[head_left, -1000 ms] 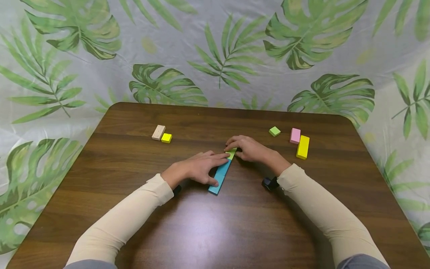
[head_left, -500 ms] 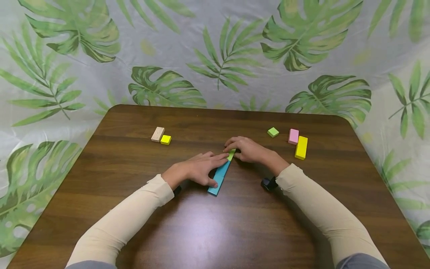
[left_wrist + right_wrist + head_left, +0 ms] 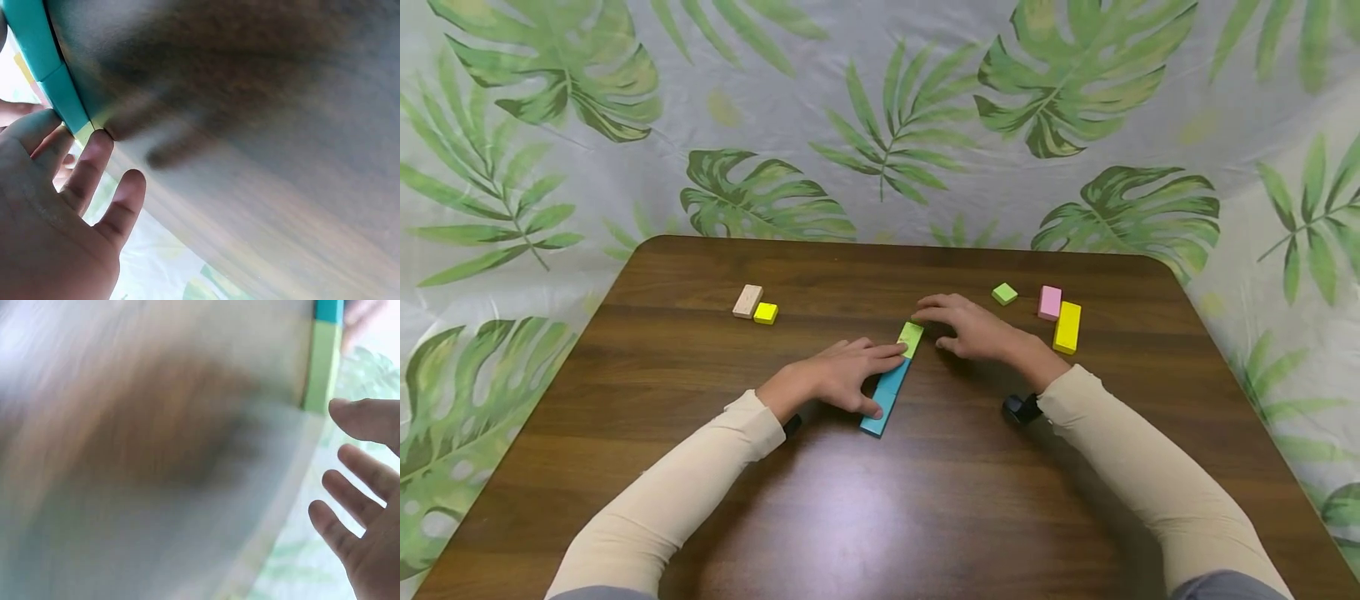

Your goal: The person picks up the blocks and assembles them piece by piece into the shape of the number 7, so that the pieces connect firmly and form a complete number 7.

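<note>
A slanting row of blue blocks (image 3: 882, 403) ends at its far side in a light green block (image 3: 911, 338), all lying flat on the table. My left hand (image 3: 842, 375) rests against the row from the left, thumb on the near blue block and a fingertip on the green one. In the left wrist view its fingers (image 3: 125, 200) are extended beside the blue blocks (image 3: 44, 50). Just right of the green block is my right hand (image 3: 973, 325), holding nothing. The right wrist view shows its spread fingers (image 3: 350, 494) apart from the green block (image 3: 322, 365).
At the back left sit a plain wooden block (image 3: 748, 301) and a small yellow block (image 3: 766, 313). A green block (image 3: 1004, 293), a pink block (image 3: 1050, 302) and a long yellow block (image 3: 1067, 327) stand at the back right. A leaf-patterned curtain (image 3: 880, 125) hangs behind the brown table (image 3: 850, 517).
My right hand has let go of the green block and drawn off to the right, uncovering its far end. My left hand stays on the row. The head view has shifted slightly.
</note>
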Motion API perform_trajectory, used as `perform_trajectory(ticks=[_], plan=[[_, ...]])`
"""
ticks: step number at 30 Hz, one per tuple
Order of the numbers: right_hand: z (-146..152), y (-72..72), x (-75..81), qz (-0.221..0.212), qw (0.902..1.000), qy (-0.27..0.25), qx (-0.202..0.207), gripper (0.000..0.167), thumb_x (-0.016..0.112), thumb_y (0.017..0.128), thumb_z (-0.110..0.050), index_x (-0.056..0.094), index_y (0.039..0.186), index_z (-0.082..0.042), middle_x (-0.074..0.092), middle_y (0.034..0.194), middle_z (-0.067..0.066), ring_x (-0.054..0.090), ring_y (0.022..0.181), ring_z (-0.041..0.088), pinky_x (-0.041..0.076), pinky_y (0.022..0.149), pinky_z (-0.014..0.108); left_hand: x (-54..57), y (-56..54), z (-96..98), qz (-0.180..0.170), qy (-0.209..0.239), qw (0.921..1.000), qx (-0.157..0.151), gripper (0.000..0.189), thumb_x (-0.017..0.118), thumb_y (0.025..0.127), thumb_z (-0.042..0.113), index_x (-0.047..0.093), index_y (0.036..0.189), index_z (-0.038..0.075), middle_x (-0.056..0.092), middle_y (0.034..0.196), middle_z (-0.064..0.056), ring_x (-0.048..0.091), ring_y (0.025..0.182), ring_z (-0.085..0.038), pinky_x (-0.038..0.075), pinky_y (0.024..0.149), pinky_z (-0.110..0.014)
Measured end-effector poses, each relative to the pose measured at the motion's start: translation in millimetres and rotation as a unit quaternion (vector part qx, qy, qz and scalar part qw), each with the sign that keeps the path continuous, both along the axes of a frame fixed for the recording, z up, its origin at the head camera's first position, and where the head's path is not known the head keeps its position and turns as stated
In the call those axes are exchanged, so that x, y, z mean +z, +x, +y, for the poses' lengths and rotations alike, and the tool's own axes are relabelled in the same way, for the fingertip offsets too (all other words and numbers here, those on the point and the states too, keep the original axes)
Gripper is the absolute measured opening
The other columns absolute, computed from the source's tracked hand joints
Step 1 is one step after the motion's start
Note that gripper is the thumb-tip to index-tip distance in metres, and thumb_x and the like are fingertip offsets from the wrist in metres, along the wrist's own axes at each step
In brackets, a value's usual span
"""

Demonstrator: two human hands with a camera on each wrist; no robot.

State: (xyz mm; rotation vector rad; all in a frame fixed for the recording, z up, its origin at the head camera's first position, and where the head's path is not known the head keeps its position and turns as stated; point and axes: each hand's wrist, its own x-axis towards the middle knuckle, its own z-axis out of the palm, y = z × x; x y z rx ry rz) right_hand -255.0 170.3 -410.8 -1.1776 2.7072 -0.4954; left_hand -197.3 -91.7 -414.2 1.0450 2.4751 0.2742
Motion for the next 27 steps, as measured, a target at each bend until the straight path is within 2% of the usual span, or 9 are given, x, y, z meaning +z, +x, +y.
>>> perform_trajectory(ticks=[4,7,12,16,20,23,27], plan=[[31,-2.8,12.5,0.029,0.9992,0.011,-0.027,0.046,0.068,0.09,-0.004,0.06,0.135,-0.006,0.049,0.147,0.021,0.045,0.135,0.042,0.037,0.111,0.058,0.7,1.0,0.2,0.002,0.005,1.0,0.003,0.083,0.068,0.09,0.045,0.026,0.158,0.027,0.013,0.168,0.014,0.025,0.149,-0.022,0.024,0.12,-0.052],[60,-2.9,18.5,0.046,0.9965,0.02,-0.067,0.045,0.068,0.091,-0.004,0.06,0.135,-0.004,0.049,0.145,0.023,0.044,0.134,0.044,0.037,0.109,0.061,0.5,1.7,0.0,0.002,0.009,0.9999,0.006,0.083,0.069,0.09,0.044,0.026,0.158,0.027,0.013,0.168,0.014,0.021,0.152,-0.023,0.021,0.121,-0.054],[107,4.0,17.9,0.042,0.9898,0.02,-0.134,0.045,0.066,0.093,-0.005,0.057,0.136,-0.001,0.047,0.145,0.026,0.042,0.132,0.048,0.037,0.105,0.064,-0.9,1.9,-0.7,-0.003,0.018,0.9998,0.004,0.083,0.069,0.089,0.044,0.026,0.158,0.026,0.013,0.168,0.013,0.022,0.151,-0.024,0.022,0.121,-0.054],[139,7.7,14.6,0.048,0.9851,0.011,-0.165,0.04,0.063,0.091,0.0,0.06,0.131,0.002,0.05,0.14,0.029,0.042,0.13,0.051,0.034,0.106,0.066,-3.4,1.5,-1.2,-0.002,0.023,0.9997,0.0,0.083,0.068,0.09,0.044,0.025,0.159,0.025,0.013,0.168,0.012,0.019,0.153,-0.025,0.02,0.121,-0.055],[160,7.5,10.8,0.053,0.9833,0.031,-0.171,0.039,0.059,0.085,0.008,0.065,0.123,0.004,0.056,0.133,0.031,0.047,0.124,0.052,0.038,0.104,0.066,-4.3,0.5,-2.4,-0.001,0.022,0.9997,-0.005,0.084,0.068,0.09,0.044,0.024,0.159,0.024,0.012,0.169,0.01,0.012,0.157,-0.026,0.018,0.124,-0.054],[170,8.1,5.6,0.044,0.984,0.048,-0.166,0.042,0.056,0.082,0.011,0.067,0.121,0.001,0.058,0.131,0.031,0.051,0.121,0.051,0.044,0.097,0.063,-4.2,-0.3,-2.8,-0.01,0.025,0.9996,-0.01,0.084,0.068,0.09,0.043,0.024,0.159,0.022,0.012,0.169,0.008,0.012,0.157,-0.026,0.019,0.125,-0.051],[177,11.6,-1.1,0.042,0.9826,0.044,-0.176,0.046,0.057,0.083,0.011,0.063,0.128,0.003,0.059,0.131,0.031,0.055,0.12,0.049,0.046,0.095,0.062,-3.6,-1.4,-1.8,-0.018,0.027,0.9994,-0.013,0.084,0.068,0.09,0.042,0.024,0.159,0.021,0.012,0.169,0.007,0.014,0.157,-0.026,0.02,0.124,-0.051]])
